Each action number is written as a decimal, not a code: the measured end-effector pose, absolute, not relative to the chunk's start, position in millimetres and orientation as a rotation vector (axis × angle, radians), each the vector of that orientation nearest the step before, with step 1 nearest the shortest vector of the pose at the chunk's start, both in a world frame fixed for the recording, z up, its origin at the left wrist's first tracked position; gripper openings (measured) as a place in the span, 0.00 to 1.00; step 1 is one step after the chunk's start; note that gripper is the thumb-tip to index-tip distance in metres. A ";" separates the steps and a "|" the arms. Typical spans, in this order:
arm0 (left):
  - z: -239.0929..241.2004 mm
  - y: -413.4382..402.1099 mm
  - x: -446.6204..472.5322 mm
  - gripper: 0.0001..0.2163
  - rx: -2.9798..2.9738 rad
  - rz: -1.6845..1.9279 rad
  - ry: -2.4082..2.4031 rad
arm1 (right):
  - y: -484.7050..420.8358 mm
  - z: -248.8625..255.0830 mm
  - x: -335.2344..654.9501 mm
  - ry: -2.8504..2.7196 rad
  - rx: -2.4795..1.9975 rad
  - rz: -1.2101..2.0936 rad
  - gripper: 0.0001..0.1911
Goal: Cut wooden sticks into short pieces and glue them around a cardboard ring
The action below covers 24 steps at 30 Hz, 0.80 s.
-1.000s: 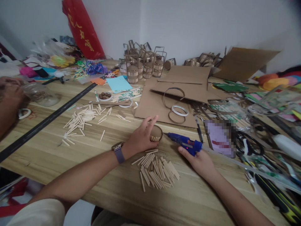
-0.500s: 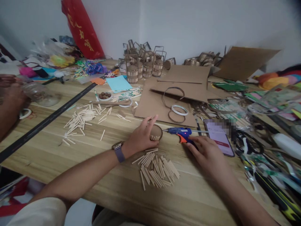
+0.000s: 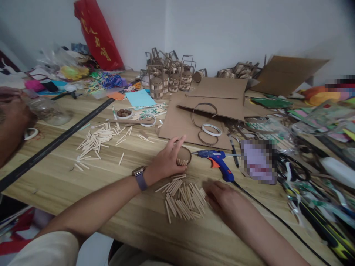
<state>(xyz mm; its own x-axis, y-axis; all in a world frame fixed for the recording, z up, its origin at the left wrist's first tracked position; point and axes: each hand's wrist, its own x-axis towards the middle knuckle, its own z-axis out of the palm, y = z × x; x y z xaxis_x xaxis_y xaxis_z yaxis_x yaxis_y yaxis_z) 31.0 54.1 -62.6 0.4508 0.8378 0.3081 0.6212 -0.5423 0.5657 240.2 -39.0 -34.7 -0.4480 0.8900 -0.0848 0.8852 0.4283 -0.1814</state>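
My left hand (image 3: 168,159) is closed around a small round cardboard basket (image 3: 183,155) with short wooden sticks along its side. Beside it, on the right, a blue hot glue gun (image 3: 217,157) with an orange trigger lies on the table, its nozzle pointing at the basket's rim. My right hand (image 3: 226,197) is off the glue gun, low over the table at the right edge of a pile of short wooden sticks (image 3: 185,199). Its fingers are loosely bent and apart, and I see nothing held in them.
A black cord (image 3: 266,205) trails from the glue gun to the lower right. Cardboard sheets (image 3: 177,123) with a white tape roll (image 3: 211,129) lie beyond. Finished small baskets (image 3: 156,88) stand at the back. Another person's hand (image 3: 13,118) is at far left, near a clear jar (image 3: 52,112).
My right hand has let go of the glue gun and moved left and toward me, to the stick pile. The glue gun stays on the table. My left hand has not visibly moved.
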 end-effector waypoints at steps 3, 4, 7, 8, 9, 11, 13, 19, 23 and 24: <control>-63.3 54.3 31.0 0.46 2.339 0.812 1.233 | -43.6 -37.6 235.5 -2.642 -1.644 0.275 0.07; -63.4 54.3 30.9 0.46 2.339 0.812 1.232 | -45.0 -38.7 233.9 -2.635 -1.660 0.287 0.07; -62.5 53.9 30.8 0.46 2.343 0.809 1.228 | -47.9 -40.9 230.7 -2.585 -1.753 0.388 0.07; -62.0 53.7 30.8 0.46 2.346 0.808 1.228 | -48.3 -41.1 230.1 -2.564 -1.780 0.435 0.08; -61.5 53.6 30.8 0.46 2.347 0.805 1.231 | -48.5 -40.9 229.8 -2.543 -1.794 0.482 0.08; -60.7 53.2 30.8 0.45 2.346 0.801 1.239 | -48.2 -39.2 229.8 -2.522 -1.786 0.551 0.09; -60.4 53.1 30.7 0.45 2.345 0.803 1.242 | -46.9 -36.4 230.4 -2.528 -1.771 0.578 0.08; -61.2 53.7 30.6 0.46 2.349 0.808 1.233 | -42.2 -32.5 232.2 -2.573 -1.827 0.558 0.07; -61.2 53.5 30.8 0.46 2.346 0.807 1.234 | -42.9 -38.4 234.2 -2.568 -1.856 0.565 0.09; -61.2 53.4 30.8 0.46 2.343 0.806 1.233 | -43.1 -39.5 235.5 -2.555 -1.818 0.574 0.10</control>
